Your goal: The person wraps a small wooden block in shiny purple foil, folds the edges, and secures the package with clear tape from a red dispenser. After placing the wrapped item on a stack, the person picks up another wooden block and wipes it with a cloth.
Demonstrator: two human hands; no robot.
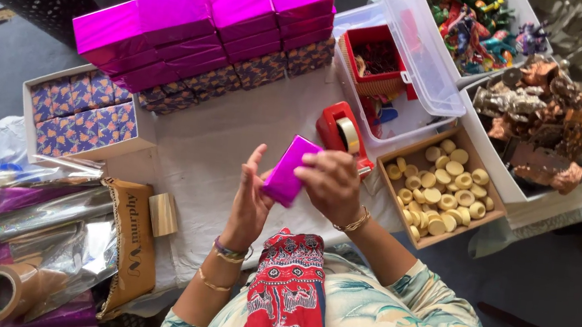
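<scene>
Both hands hold a magenta box (289, 170) mid-air over the table (220, 148). Right hand (332, 186) clamps its top and right side, fingers curled; left hand (250, 199) presses flat on its left face, fingers straight. Tape dispenser (340, 134) just beyond the grip, tray of discs (441, 188) to the right.

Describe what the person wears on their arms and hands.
Left hand: bare, with a purple beaded bracelet and a thin gold bangle further up. Right hand: bare, gold bangle at the wrist. Sleeves are cream with teal leaf print, ending near the elbows.
</scene>
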